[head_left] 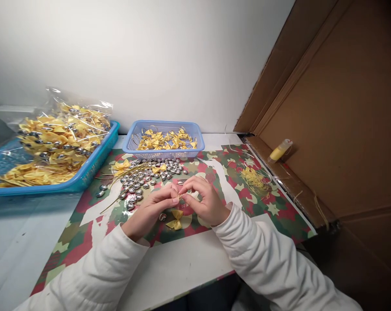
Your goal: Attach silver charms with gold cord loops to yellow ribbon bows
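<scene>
My left hand (151, 210) sits just left of the middle of the frame. Its fingers (173, 200) are pinched narrow on a tiny yellow bit, and my right hand (204, 199) pinches the same bit from the other side. I think it is a ribbon end, but it is too small to tell for sure. Both wrists rest low on the camouflage mat (273, 211), and my white sleeves run down to the bottom of the frame.

A yellow ribbon bow (175, 219) lies on the mat just under my hands, with one silver heart charm (163, 217) right beside it.

What could go wrong? The bit is so small that it could slip out if I let my pinch go loose. My left wrist is near the pile of silver heart charms (146, 177); a bump could send some rolling over the tabletop (179, 268). My hand could also squash the bow.

Farther up, left to right, are a teal tray of bagged bows (85, 172), a blue basket (164, 153) of bows, and a yellow glue bottle (279, 151).
</scene>
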A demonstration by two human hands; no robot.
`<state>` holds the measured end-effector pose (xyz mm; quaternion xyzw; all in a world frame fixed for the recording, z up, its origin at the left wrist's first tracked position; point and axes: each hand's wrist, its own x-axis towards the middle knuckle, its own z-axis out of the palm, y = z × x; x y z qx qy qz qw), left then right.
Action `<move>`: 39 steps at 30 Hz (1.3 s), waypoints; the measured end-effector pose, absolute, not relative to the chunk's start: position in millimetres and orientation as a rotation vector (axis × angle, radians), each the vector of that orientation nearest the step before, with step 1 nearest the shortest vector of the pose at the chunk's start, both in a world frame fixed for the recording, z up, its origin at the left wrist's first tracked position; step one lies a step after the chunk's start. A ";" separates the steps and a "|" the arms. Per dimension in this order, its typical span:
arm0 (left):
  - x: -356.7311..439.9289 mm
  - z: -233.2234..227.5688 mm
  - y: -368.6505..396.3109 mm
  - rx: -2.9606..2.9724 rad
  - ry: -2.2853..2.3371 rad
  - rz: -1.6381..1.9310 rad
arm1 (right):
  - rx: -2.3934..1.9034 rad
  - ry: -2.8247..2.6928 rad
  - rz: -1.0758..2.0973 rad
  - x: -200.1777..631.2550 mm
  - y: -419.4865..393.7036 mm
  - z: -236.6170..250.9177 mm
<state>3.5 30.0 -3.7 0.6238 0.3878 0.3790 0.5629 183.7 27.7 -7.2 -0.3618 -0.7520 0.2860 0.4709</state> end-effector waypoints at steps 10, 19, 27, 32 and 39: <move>3.9 -4.4 29.7 1.467 0.917 0.862 | -0.910 -1.867 0.550 186.2 29.4 -12.2; 3.1 -0.7 30.8 1.556 1.036 0.941 | -0.966 -1.827 0.554 185.7 29.5 -8.5; 2.4 0.6 30.1 1.567 1.107 1.004 | -0.915 -1.834 0.682 185.1 30.6 -10.7; 2.3 3.1 30.4 1.553 1.142 1.034 | -0.816 -1.845 0.752 185.0 30.3 -8.4; 1.6 1.6 31.1 1.590 1.148 1.017 | -0.822 -1.910 0.877 185.7 31.2 -8.3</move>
